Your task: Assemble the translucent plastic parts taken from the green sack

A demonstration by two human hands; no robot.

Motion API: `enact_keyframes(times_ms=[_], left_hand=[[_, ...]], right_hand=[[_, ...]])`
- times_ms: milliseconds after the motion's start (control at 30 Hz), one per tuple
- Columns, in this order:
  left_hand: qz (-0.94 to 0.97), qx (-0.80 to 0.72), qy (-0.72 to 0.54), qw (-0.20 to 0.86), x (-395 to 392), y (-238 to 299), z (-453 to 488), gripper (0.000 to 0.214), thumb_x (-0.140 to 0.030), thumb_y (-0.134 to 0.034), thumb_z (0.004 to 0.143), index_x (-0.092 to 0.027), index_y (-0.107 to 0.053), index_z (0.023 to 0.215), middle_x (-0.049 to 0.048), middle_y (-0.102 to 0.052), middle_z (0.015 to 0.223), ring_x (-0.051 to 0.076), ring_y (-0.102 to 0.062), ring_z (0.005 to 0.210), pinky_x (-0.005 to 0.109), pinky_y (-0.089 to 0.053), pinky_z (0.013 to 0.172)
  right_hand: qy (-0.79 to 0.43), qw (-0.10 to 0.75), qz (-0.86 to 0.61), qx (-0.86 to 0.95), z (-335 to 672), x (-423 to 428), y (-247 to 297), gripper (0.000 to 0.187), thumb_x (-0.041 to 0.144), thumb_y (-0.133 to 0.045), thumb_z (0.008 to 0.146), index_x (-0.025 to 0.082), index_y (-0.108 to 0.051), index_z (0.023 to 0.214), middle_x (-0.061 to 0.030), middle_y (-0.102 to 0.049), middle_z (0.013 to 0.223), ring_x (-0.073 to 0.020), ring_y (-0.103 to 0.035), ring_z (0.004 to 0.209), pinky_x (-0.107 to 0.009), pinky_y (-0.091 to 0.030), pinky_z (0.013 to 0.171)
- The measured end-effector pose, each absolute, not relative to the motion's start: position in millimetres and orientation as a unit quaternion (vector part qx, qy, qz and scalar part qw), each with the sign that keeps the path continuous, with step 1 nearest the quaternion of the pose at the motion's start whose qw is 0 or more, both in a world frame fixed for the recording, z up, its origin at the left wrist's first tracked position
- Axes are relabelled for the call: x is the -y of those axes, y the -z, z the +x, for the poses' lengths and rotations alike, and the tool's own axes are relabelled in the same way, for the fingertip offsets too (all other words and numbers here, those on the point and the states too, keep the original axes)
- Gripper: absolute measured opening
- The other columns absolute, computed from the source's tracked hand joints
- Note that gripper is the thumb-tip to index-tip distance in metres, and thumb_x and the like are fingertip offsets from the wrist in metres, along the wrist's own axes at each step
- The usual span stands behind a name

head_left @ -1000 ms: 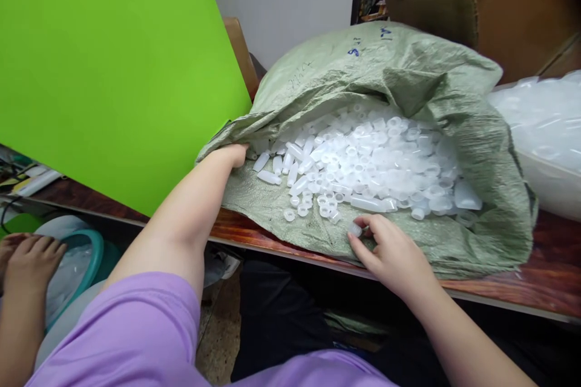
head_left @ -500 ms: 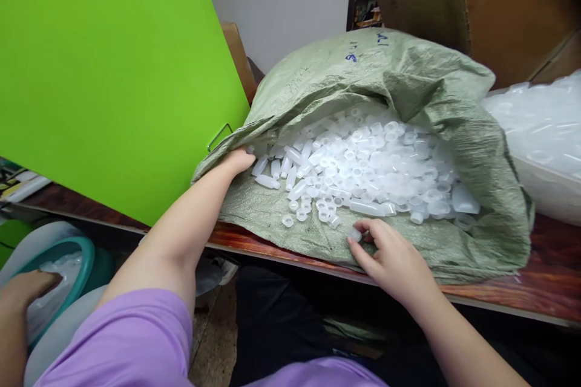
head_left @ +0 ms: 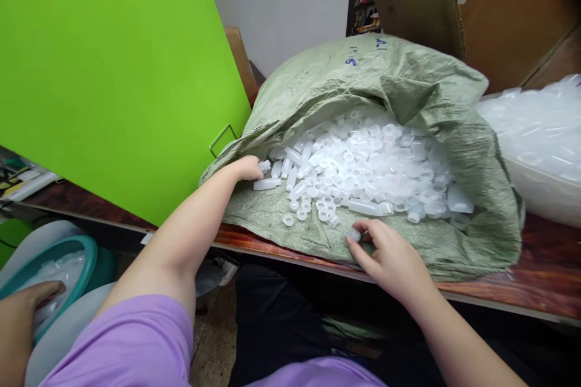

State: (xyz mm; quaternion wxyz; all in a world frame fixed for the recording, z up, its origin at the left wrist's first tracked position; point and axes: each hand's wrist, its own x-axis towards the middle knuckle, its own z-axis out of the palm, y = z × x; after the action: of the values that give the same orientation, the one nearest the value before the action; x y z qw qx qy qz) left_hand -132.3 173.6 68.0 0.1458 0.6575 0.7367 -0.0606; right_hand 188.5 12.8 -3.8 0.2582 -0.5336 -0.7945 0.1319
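Arms (head_left: 181,236) extended forward | left hand (head_left: 248,168) curled around small bottle (head_left: 264,166) | right hand (head_left: 388,251) lowered, thumb and fingers pinching translucent piece (head_left: 353,234)

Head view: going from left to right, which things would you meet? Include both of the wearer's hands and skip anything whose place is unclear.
Teal basin, left hand, front rings, right hand, pale tub.

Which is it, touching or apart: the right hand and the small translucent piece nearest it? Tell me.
Touching. The head view shows the right hand pinching the small translucent piece between thumb and finger, with no visible gap.
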Motion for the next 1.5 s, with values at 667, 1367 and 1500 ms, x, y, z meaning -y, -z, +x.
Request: enact_keyframes(times_ms=[667,1367,1500], left_hand=[[0.700,-0.709,0.083,0.022,-114,-46,-103,0.047,-0.023,-0.057,0.061,-0.016,-0.050,0.107,0.0141,-0.056,0.110,0.029,-0.055,0.099,0.034,-0.045,0.079],[0.805,-0.474,-0.240,0.263,70,-20,-22,0.020,-0.016,-0.059,0.068,-0.017,-0.051,0.087,0.0033,-0.058,0.084,0.016,-0.055,0.078,0.030,-0.045,0.074],[0.783,-0.457,-0.206,0.367,78,-4,-17,0.022,-0.021,-0.063,0.069,-0.018,-0.053,0.088,0.0021,-0.058,0.085,0.015,-0.055,0.078,0.028,-0.045,0.074]], right_hand=[[-0.184,0.361,-0.541,0.737,192,-9,7,0.027,0.040,-0.051,0.082,0.019,-0.054,0.099,-0.0059,-0.064,0.088,-0.0178,-0.063,0.077,-0.029,-0.049,0.067],[-0.217,0.341,-0.274,0.873,198,60,-6,0.032,0.014,-0.050,0.086,0.024,-0.057,0.115,-0.0071,-0.065,0.102,-0.0144,-0.062,0.093,-0.024,-0.053,0.076],[-0.172,0.279,-0.261,0.908,214,72,8,0.031,0.018,-0.047,0.088,0.023,-0.058,0.116,-0.0078,-0.066,0.108,-0.0167,-0.063,0.095,-0.028,-0.053,0.077]])
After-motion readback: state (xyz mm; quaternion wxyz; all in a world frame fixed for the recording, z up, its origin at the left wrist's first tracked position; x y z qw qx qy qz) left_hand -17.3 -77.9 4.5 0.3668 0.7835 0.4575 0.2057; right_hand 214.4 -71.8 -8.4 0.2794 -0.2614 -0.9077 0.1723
